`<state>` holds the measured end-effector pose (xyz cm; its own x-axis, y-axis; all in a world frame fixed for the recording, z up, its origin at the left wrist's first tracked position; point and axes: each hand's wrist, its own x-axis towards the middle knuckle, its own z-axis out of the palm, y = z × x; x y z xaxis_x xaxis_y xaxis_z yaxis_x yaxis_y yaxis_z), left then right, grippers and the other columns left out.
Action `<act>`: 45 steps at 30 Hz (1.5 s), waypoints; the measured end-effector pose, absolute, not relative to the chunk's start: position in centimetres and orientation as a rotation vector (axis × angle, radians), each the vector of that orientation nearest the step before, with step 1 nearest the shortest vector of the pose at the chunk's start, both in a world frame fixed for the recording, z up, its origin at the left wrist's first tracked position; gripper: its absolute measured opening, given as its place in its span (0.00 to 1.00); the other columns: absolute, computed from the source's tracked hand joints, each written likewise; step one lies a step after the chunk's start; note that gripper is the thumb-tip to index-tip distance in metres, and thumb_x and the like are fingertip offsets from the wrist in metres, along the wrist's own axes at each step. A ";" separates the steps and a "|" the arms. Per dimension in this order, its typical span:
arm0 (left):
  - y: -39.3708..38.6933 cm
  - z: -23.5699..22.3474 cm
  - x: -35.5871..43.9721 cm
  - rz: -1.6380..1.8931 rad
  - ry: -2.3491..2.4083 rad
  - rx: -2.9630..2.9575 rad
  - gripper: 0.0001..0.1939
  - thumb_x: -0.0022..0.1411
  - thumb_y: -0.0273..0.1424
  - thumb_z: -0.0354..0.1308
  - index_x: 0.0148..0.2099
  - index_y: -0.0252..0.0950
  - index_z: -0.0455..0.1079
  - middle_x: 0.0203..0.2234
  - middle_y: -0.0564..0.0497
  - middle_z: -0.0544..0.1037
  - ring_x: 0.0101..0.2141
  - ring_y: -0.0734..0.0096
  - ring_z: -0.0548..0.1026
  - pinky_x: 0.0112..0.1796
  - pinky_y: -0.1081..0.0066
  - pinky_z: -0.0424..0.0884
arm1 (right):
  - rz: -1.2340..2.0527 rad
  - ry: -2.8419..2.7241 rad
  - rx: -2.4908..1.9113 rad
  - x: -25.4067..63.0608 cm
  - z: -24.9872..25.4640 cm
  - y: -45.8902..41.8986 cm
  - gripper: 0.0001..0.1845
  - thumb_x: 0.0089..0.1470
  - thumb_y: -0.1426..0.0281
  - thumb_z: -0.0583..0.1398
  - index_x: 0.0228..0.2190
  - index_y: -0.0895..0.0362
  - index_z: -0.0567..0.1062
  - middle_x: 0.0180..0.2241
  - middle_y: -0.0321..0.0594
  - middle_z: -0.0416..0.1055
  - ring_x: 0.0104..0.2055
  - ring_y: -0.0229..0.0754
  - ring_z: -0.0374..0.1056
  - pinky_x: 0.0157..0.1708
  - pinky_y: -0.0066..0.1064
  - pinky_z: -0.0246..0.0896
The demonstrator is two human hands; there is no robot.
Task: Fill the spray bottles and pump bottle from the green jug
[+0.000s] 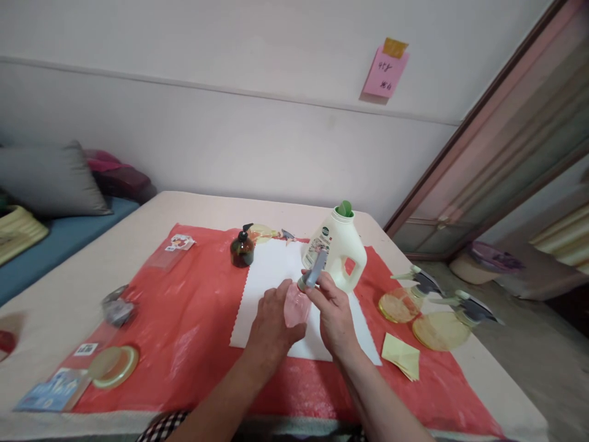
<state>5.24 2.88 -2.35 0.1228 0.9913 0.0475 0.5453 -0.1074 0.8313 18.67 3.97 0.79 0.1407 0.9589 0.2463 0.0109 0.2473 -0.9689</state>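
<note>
In front of me, a small pink see-through bottle [297, 305] stands over a white sheet [264, 279]. My left hand [275, 316] is wrapped round the bottle's body from the left. At its neck, my right hand [332, 304] has its fingers closed on a grey pump or spray head [316, 269]. Whether the head is fastened to the neck is not clear. Just behind my hands is a large cream jug [343, 242] with a green spout [345, 209]. Farther left rests a dark brown pump bottle [242, 250].
A red plastic sheet [193, 331] covers much of the table. Two yellowish spray bottles [400, 304] and yellow paper notes [401, 356] lie at right, with another spray bottle [261, 233] at the back. A round lid [120, 368] and a blue packet [55, 390] are at left.
</note>
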 end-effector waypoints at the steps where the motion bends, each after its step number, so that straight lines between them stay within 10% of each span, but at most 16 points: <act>1: 2.9 -2.4 5.2 0.849 1.501 1.726 0.44 0.47 0.28 0.63 0.67 0.42 0.57 0.57 0.43 0.68 0.60 0.50 0.65 0.57 0.56 0.63 | 0.905 -1.177 -1.113 18.5 0.7 4.0 0.10 0.50 0.60 0.67 0.34 0.51 0.78 0.38 0.37 0.72 0.45 0.46 0.67 0.49 0.41 0.60; 5: 2.7 -2.4 5.3 0.866 1.463 1.678 0.44 0.48 0.29 0.63 0.68 0.43 0.57 0.58 0.43 0.67 0.60 0.48 0.64 0.56 0.54 0.63 | 0.830 -1.000 -1.243 17.5 0.7 3.9 0.17 0.42 0.60 0.72 0.28 0.52 0.72 0.29 0.33 0.70 0.36 0.43 0.65 0.43 0.39 0.61; 11: 2.7 -1.9 5.4 0.862 1.469 1.655 0.44 0.48 0.28 0.65 0.67 0.44 0.57 0.57 0.42 0.67 0.60 0.47 0.63 0.56 0.53 0.63 | 1.159 -0.983 -1.005 17.6 0.6 3.7 0.19 0.50 0.58 0.67 0.43 0.51 0.77 0.47 0.39 0.77 0.51 0.49 0.68 0.54 0.41 0.60; 17: 2.9 -2.7 5.6 0.882 1.464 1.644 0.45 0.47 0.26 0.64 0.67 0.44 0.57 0.58 0.43 0.68 0.60 0.49 0.63 0.57 0.54 0.62 | 0.925 -0.936 -1.196 16.9 0.2 3.9 0.19 0.42 0.59 0.72 0.34 0.53 0.75 0.35 0.36 0.75 0.40 0.46 0.68 0.45 0.40 0.62; 38: 2.1 -0.2 5.3 1.119 1.289 1.295 0.49 0.47 0.32 0.70 0.68 0.43 0.52 0.61 0.41 0.66 0.61 0.52 0.66 0.57 0.55 0.65 | 0.794 -1.064 -1.085 17.6 1.4 3.7 0.12 0.55 0.58 0.64 0.37 0.52 0.73 0.38 0.38 0.75 0.42 0.45 0.69 0.46 0.38 0.62; 45: 2.4 0.2 4.9 0.812 0.767 0.436 0.35 0.62 0.59 0.54 0.53 0.34 0.71 0.40 0.44 0.80 0.33 0.66 0.80 0.31 0.70 0.76 | 1.011 -0.794 -0.811 19.9 2.7 3.8 0.09 0.56 0.60 0.64 0.37 0.49 0.75 0.37 0.37 0.77 0.41 0.44 0.72 0.49 0.42 0.63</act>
